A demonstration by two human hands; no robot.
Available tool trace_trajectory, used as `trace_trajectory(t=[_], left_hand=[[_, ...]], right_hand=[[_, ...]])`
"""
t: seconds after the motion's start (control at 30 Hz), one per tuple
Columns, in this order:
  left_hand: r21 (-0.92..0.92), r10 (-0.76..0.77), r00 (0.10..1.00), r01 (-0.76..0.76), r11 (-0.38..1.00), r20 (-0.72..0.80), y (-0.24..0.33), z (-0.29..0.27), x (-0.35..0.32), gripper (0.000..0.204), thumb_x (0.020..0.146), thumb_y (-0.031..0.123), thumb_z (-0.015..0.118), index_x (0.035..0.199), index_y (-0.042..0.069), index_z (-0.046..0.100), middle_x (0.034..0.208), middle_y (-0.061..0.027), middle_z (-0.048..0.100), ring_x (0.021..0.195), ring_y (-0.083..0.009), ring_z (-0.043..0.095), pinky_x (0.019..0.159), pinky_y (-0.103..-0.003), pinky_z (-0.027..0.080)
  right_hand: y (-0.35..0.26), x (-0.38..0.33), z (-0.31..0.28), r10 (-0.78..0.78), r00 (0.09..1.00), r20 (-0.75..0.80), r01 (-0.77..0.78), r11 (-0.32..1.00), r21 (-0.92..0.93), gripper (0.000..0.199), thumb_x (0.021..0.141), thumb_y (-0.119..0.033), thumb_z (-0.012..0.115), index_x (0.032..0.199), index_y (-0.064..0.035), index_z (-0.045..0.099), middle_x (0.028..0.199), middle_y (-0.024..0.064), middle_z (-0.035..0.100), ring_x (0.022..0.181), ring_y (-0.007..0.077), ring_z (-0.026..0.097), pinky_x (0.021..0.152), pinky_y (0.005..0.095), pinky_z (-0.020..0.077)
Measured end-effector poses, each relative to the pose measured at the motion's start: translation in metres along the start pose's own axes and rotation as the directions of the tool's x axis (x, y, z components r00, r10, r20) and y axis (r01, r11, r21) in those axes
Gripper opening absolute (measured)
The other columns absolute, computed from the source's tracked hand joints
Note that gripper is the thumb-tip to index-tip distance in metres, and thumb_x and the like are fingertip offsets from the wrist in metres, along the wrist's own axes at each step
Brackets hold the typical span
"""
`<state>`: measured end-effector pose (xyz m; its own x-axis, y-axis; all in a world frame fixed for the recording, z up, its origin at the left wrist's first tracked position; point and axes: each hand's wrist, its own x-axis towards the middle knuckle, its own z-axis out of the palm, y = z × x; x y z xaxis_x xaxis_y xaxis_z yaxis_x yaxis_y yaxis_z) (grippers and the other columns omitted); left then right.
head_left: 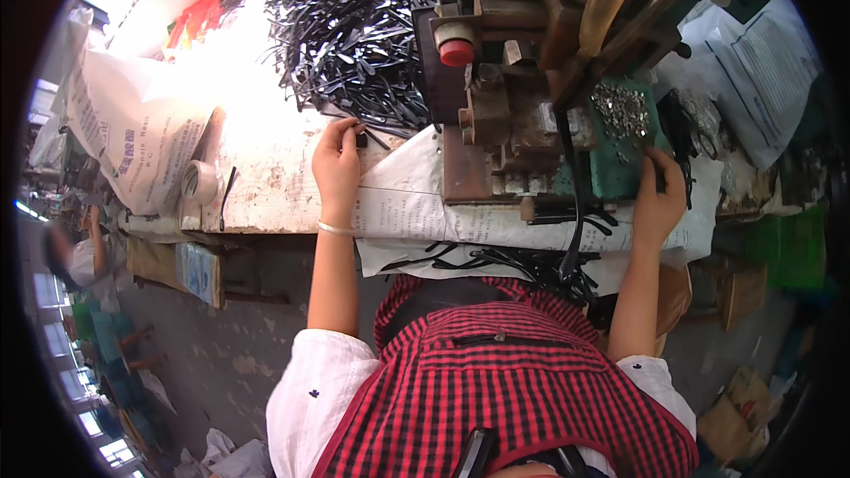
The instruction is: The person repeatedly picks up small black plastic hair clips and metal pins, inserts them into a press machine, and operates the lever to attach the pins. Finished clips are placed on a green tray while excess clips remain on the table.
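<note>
Left hand [336,159] narrowed beside black strips [354,44]; right hand [662,199] curled at green tray [613,179]; grips: cannot tell. White sack [133,115] bears legible print.

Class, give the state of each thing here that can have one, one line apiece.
Left hand: fingertips together beside black strips, grip unclear
Right hand: fingers curled at green tray, grip unclear
Black strips: loosely heaped
Lone black strip: lying by itself
Green tray: partly filled with metal pieces
White sheet: creased, spread out
Red button: pressed or not, unclear
</note>
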<state>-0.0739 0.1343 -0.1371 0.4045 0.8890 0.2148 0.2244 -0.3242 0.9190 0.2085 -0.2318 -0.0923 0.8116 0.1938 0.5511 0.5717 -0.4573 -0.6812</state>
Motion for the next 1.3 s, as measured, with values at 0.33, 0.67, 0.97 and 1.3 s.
trace_trajectory(t=[0.33, 0.67, 0.97, 1.3], left_hand=[[-0.179, 0.161, 0.978, -0.184, 0.967, -0.135, 0.097, 0.045, 0.015, 0.017, 0.098, 0.017, 0.075, 0.090, 0.002, 0.073, 0.073, 0.0027, 0.065, 0.061, -0.0011, 0.047, 0.053, -0.020, 0.033], [-0.312, 0.366, 0.916, -0.401, 0.861, -0.165, 0.148, 0.052, -0.031, 0.011, 0.099, -0.004, 0.065, 0.110, -0.002, 0.064, 0.104, -0.0142, 0.075, 0.084, -0.0140, 0.070, 0.070, -0.025, 0.057], [0.009, 0.938, 0.292, -0.955, 0.295, 0.189, 0.218, 0.068, -0.066, 0.027, 0.074, 0.006, 0.089, 0.096, 0.003, 0.074, 0.105, -0.0129, 0.075, 0.068, -0.0192, 0.064, 0.057, -0.030, 0.050], [0.025, 0.978, 0.091, -0.996, 0.088, 0.186, 0.205, 0.106, -0.057, 0.023, 0.077, 0.013, 0.087, 0.093, 0.008, 0.072, 0.100, -0.0081, 0.073, 0.054, -0.0087, 0.054, 0.047, -0.024, 0.041]], right_hand=[[-0.117, 0.032, 0.011, -0.218, 0.974, 0.059, 0.170, 0.880, 0.444, 0.014, 0.089, 0.001, 0.072, 0.102, -0.0017, 0.075, 0.099, 0.0078, 0.074, 0.092, 0.0190, 0.068, 0.087, 0.0311, 0.0520], [-0.137, 0.019, 0.051, 0.058, 0.969, 0.242, -0.227, 0.606, 0.762, 0.033, 0.088, 0.000, 0.074, 0.119, -0.0010, 0.063, 0.102, 0.0051, 0.072, 0.094, 0.0117, 0.068, 0.085, 0.0255, 0.0516], [-0.167, 0.014, 0.002, -0.090, 0.937, 0.339, -0.199, 0.659, 0.726, 0.048, 0.089, 0.002, 0.067, 0.136, -0.0007, 0.056, 0.128, 0.0104, 0.068, 0.115, 0.0185, 0.067, 0.099, 0.0326, 0.0511], [0.008, 0.033, -0.008, 0.215, 0.974, 0.070, -0.225, 0.940, 0.255, 0.030, 0.093, -0.003, 0.066, 0.123, -0.0074, 0.068, 0.113, 0.0099, 0.074, 0.104, 0.0191, 0.069, 0.088, 0.0331, 0.0532]])
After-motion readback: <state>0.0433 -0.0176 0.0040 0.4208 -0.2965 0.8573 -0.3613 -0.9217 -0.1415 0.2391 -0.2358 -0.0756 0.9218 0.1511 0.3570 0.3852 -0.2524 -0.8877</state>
